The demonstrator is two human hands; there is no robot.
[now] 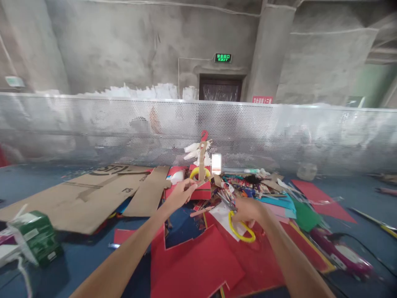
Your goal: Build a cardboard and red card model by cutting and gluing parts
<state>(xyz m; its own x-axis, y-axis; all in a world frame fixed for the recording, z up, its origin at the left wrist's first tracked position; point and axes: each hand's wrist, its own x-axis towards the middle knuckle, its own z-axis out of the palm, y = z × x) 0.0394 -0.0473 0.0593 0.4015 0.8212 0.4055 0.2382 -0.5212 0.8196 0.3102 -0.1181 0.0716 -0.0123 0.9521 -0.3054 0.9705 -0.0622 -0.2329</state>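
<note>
My left hand [183, 192] is closed in a pinch on a small thin strip [202, 182], brownish and too small to tell its material. It is held just in front of a red box [203, 192], out of which rises an upright cardboard piece [202, 159] with white parts and a red hook-like top. A yellow ring [194, 171] sits around its foot. On the right, my right hand [249, 209] is closed around scissors [252, 239] with yellow handles, their blades pointing up and left over scraps. Its fingers are partly hidden.
Cut red sheets [198, 265] lie in front of me. Large cardboard [102, 194] covers the left, near a green box [35, 236]. A scrap pile [248, 186] lies right of centre. A purple tool [341, 252] with a cord lies far right. A perforated metal screen [118, 128] borders the back.
</note>
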